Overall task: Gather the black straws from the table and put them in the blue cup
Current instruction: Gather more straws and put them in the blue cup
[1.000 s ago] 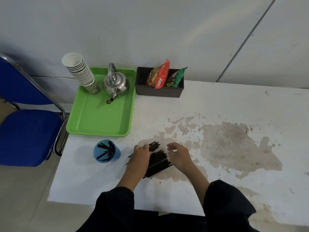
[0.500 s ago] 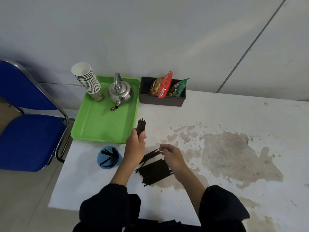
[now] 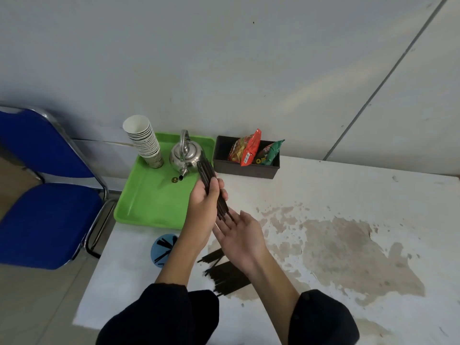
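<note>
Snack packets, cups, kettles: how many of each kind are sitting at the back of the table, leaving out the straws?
Snack packets: 2, red snack packet and green snack packet, both in the dark box
Kettle: 1
Green tray: 1
Stack of paper cups: 1 (cups too tightly nested to count)
Dark box: 1
Total: 6

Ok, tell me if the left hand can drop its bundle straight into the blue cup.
Probably yes: the left hand grips the straw bundle above the table, and the blue cup stands open-topped below its forearm, nothing covering it.
</note>
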The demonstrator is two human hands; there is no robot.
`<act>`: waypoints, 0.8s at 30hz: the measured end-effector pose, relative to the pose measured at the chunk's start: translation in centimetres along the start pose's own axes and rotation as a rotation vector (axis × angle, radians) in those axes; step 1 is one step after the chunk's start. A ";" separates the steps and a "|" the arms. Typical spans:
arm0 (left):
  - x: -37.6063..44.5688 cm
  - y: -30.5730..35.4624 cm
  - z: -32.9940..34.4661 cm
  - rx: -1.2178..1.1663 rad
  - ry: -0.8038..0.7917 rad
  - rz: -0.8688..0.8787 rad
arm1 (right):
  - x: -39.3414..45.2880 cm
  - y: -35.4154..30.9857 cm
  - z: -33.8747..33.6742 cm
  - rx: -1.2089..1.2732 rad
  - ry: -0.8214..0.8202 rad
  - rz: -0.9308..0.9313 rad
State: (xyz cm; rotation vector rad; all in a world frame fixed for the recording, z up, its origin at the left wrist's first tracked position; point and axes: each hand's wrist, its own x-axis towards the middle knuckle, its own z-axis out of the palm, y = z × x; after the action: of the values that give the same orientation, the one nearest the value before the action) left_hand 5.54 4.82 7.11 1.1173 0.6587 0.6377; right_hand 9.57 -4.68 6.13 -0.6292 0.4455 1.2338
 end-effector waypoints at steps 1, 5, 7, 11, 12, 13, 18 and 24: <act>-0.1 0.1 0.1 -0.006 0.003 0.003 | -0.1 -0.1 0.4 -0.008 -0.014 -0.001; -0.7 0.2 0.3 -0.024 0.025 -0.002 | -0.5 -0.4 1.7 -0.052 -0.015 -0.003; -1.1 0.1 0.5 -0.041 0.050 -0.012 | -0.5 -0.4 2.2 -0.038 -0.012 -0.007; -1.2 -0.3 0.7 -0.079 0.075 -0.016 | -0.5 -0.3 3.1 -0.005 -0.009 0.005; -1.1 -0.3 0.6 -0.070 0.076 -0.019 | -0.6 -0.3 3.2 0.003 -0.016 0.010; -1.1 -0.2 0.5 -0.046 0.078 -0.024 | -0.6 -0.3 3.3 0.010 -0.023 0.017; -1.6 -0.1 0.0 0.180 0.053 0.045 | -0.9 -0.1 4.1 0.030 -0.091 0.042; -2.0 0.4 -1.2 0.589 0.040 0.248 | -0.8 0.1 5.0 0.008 -0.083 0.049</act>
State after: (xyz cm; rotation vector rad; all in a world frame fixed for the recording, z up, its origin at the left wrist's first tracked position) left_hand 3.28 4.11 7.48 1.7570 0.7733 0.6976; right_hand 9.16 -1.95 10.35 -0.5605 0.3982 1.2991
